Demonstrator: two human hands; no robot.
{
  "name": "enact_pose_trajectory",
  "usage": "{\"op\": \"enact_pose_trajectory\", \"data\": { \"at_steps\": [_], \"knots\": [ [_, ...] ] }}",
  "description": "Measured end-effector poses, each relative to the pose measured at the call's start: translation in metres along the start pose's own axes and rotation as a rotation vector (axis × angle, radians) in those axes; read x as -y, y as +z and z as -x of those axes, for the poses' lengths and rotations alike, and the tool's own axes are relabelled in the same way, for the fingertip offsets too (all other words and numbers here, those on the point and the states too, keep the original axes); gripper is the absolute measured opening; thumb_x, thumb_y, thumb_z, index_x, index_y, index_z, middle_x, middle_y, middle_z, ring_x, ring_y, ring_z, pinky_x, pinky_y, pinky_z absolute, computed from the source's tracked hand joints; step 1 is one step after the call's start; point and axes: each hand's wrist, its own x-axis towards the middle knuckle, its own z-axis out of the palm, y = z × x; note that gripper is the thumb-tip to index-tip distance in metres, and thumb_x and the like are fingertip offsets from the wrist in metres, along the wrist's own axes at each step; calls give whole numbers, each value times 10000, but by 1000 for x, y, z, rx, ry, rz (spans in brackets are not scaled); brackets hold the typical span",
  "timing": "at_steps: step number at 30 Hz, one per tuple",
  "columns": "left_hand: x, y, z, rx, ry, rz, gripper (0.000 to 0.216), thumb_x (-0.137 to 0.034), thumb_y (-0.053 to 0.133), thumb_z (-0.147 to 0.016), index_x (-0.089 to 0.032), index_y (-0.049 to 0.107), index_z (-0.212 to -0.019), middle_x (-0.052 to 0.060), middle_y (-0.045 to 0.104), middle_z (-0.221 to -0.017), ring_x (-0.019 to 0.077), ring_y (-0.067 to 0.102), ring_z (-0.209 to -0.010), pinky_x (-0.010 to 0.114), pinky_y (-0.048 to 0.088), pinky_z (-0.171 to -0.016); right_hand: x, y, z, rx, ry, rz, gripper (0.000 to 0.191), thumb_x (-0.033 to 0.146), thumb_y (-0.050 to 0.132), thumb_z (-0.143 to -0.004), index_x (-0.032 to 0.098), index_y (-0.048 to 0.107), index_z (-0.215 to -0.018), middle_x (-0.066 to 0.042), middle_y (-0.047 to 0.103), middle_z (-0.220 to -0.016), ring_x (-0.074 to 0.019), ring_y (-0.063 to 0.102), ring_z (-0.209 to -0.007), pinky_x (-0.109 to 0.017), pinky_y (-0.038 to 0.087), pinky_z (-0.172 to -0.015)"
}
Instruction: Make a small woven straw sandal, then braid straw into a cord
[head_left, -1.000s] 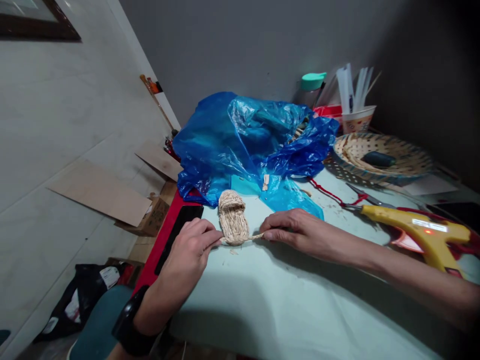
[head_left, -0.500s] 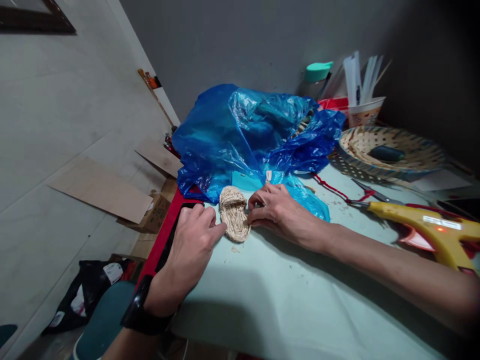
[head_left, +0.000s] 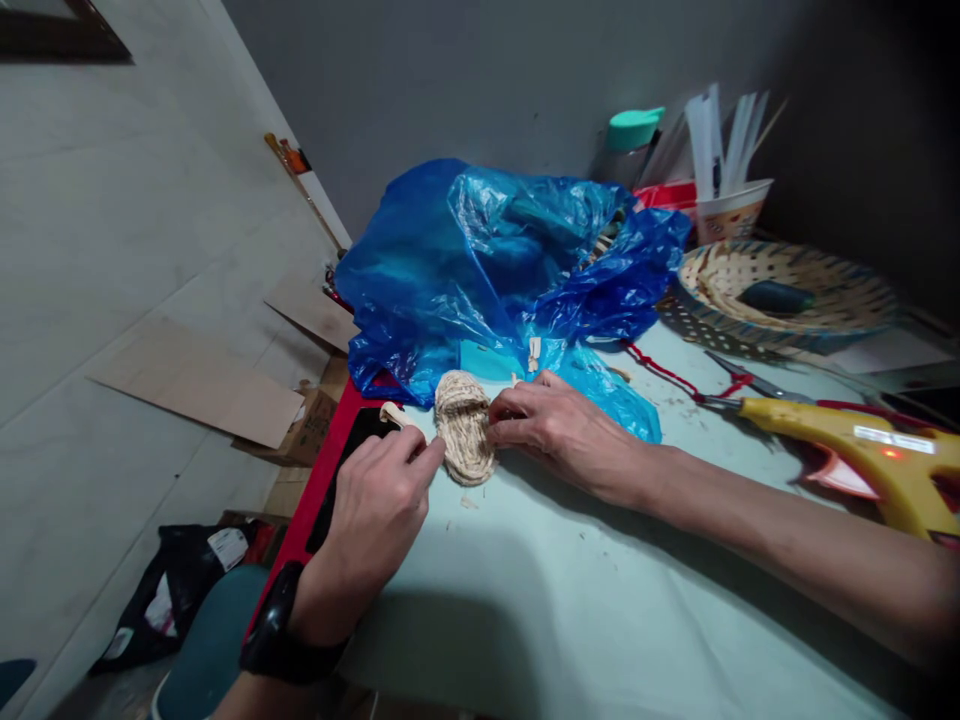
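A small woven straw sandal [head_left: 465, 432] lies on the pale green tabletop [head_left: 570, 600] just in front of a crumpled blue plastic bag [head_left: 495, 260]. My left hand [head_left: 379, 505], with a black band at the wrist, pinches a short pale strip of straw [head_left: 391, 412] beside the sandal's left edge. My right hand [head_left: 559, 428] is closed with its fingertips pinching the sandal's right side near the strap.
A yellow glue gun [head_left: 847, 445] with a lit red lamp lies at the right, scissors [head_left: 739, 385] behind it. Farther back stand a woven basket [head_left: 787, 300], a cup of sticks [head_left: 731, 205] and a teal-lidded bottle [head_left: 630, 140]. Cardboard [head_left: 202, 385] lies on the floor at left.
My right hand moved from the sandal's heel, where it pulled a strand, up to its right side. My left hand now holds up a short straw strip.
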Motion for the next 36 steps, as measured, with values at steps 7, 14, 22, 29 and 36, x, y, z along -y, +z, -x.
{"op": "enact_pose_trajectory", "data": {
  "at_steps": [7,14,22,29,36],
  "knots": [
    [-2,10,6,42,-83,290,312,-31,503,-843,-159,701,-1048,71,672,-889,179,615,-768,267,469,-660,-1,6,-3,30,-46,30,163,165,539,-936,197,699,-937,-46,642,-914,-192,542,-870,-329,283,-724],
    [-15,14,9,-86,-185,475,219,-136,540,-890,-109,712,-1023,84,704,-901,176,656,-818,269,493,-770,4,8,1,47,-23,21,167,105,544,-912,175,688,-960,-63,641,-956,-202,564,-902,-334,369,-773],
    [-32,9,5,-54,-401,508,186,-164,563,-877,-162,733,-954,53,685,-883,175,646,-783,287,486,-719,15,16,7,-67,112,-240,254,39,481,-881,151,704,-928,-92,625,-1050,-183,612,-882,-277,459,-710],
    [-50,8,11,-117,-549,669,173,-172,593,-853,-169,754,-914,55,688,-889,172,644,-798,294,494,-753,19,23,14,-158,267,-362,188,61,538,-875,134,702,-819,-86,652,-1027,-184,625,-909,-290,460,-783],
    [-89,1,5,-382,-657,978,123,-154,646,-791,-162,768,-805,43,632,-820,131,645,-759,194,521,-667,37,6,39,-285,412,-464,195,34,589,-849,173,683,-950,-44,637,-993,-161,594,-906,-285,453,-785]
  ]
}}
